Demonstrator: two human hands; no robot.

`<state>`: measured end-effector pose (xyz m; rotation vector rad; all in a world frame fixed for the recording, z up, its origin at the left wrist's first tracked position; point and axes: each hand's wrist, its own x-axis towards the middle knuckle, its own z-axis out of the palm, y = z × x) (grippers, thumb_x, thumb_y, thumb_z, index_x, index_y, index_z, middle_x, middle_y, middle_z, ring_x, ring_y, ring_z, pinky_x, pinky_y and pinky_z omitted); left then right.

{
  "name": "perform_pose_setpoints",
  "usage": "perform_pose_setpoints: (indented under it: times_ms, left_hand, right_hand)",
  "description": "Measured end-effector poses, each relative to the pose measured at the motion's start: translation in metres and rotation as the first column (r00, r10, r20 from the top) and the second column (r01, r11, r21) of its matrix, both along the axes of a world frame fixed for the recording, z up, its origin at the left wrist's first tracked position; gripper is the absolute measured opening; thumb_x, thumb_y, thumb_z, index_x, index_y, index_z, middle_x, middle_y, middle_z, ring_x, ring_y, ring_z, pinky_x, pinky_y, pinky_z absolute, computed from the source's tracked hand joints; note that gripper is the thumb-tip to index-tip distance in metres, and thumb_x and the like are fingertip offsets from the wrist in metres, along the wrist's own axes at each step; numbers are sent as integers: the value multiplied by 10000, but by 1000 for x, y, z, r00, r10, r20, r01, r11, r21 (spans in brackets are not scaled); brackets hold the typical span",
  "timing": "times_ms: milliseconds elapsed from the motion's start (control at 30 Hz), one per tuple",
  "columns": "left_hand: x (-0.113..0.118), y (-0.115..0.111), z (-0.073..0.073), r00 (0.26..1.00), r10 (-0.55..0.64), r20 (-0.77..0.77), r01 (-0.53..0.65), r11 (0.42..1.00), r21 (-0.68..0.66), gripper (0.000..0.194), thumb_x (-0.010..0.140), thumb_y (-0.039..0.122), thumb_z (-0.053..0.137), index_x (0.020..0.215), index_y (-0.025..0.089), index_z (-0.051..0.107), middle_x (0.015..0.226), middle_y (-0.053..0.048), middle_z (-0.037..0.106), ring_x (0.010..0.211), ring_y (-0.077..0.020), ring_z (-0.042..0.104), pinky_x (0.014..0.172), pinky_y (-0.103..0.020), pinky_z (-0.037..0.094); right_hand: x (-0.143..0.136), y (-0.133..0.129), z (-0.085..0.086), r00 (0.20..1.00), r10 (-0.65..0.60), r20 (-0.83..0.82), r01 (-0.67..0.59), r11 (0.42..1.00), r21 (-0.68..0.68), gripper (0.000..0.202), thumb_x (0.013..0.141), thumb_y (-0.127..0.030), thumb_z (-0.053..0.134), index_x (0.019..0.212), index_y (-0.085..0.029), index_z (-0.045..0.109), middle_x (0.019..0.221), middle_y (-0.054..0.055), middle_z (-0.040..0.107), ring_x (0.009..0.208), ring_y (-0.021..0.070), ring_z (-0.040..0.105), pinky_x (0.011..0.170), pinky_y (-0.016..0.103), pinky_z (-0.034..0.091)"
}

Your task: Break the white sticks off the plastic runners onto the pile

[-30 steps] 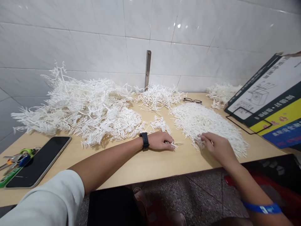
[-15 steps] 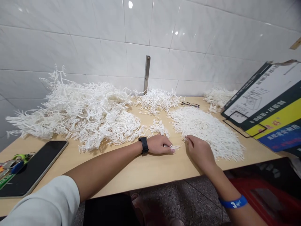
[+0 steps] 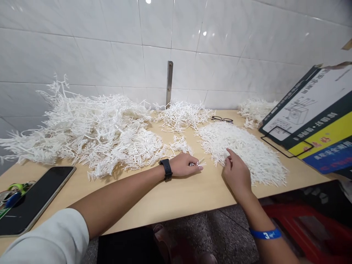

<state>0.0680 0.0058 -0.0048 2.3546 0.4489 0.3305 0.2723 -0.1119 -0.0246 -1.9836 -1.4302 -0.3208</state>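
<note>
My left hand (image 3: 184, 165), with a black watch at its wrist, is closed on a small white branched plastic piece (image 3: 202, 164); thin prongs poke out past the thumb and fingertips. To the right, my right hand (image 3: 237, 173) is over the front left edge of a flat pile of small loose white plastic bits (image 3: 247, 154). Its index finger is stretched and slightly parted from the thumb, with nothing visible between them; the other fingers are curled. A big tangled heap of white branched plastic pieces (image 3: 110, 128) lies left of my hands. A few pieces (image 3: 180, 145) lie just behind my left hand.
More branched pieces (image 3: 184, 113) lie by a metal bracket (image 3: 169, 84) at the tiled wall. Eyeglasses (image 3: 222, 119) rest behind the loose pile. A printed cardboard box (image 3: 310, 113) and a black wire frame (image 3: 286, 141) stand right. A phone (image 3: 41, 196) with keys lies left.
My right hand has moved slightly right and its index finger has lifted away from the thumb. My left hand keeps hold of the branched piece. The view has shifted slightly.
</note>
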Motion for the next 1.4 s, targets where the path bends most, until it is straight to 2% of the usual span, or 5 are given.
perform_pose_setpoints:
  times_ms: [767, 933, 1100, 1267, 1400]
  left_hand:
    - [0, 11, -7, 970, -236, -48, 239, 969, 58, 359, 880, 480, 549, 708, 175, 629, 742, -14, 631, 771, -143, 542, 772, -271, 368]
    - [-2, 12, -3, 992, -124, 11, 122, 956, -265, 384, 777, 489, 685, 1020, 194, 646, 892, -17, 671, 799, -138, 567, 731, -257, 406]
    - [-1, 13, -10, 949, -78, 307, 265, 723, -637, 427, 908, 489, 526, 1127, 130, 601, 1093, -171, 670, 862, -168, 611, 832, -352, 456]
    - [2, 15, -17, 911, 20, 413, 329, 569, -754, 354, 876, 387, 594, 1099, 116, 633, 1129, -188, 652, 869, -196, 633, 876, -407, 458]
    - [0, 15, -13, 919, 27, 393, 252, 725, -641, 360, 867, 366, 614, 1140, 134, 645, 1131, -148, 649, 968, -195, 606, 946, -380, 423]
  right_hand:
    - [-92, -65, 58, 708, 677, -202, -706, 673, -221, 418, 998, -303, 347, 616, -202, 486, 583, 10, 546, 569, 139, 501, 579, 269, 360]
    - [-33, -27, 65, 943, 330, 45, -307, 913, -267, 321, 892, -124, 380, 1043, -184, 658, 942, 95, 701, 795, 219, 622, 650, 309, 434]
    - [11, 6, 51, 962, 11, 272, 73, 952, -296, 666, 744, -4, 420, 1406, -61, 463, 1139, 204, 675, 951, 313, 625, 726, 383, 449]
    - [-33, -10, 48, 987, 86, -136, -99, 991, -87, 320, 935, -291, 405, 971, -154, 692, 885, 105, 723, 777, 237, 640, 652, 323, 445]
    - [-72, -19, 31, 796, 216, -566, -325, 941, -98, 489, 934, -530, 414, 658, -178, 611, 563, 36, 609, 532, 170, 555, 538, 284, 403]
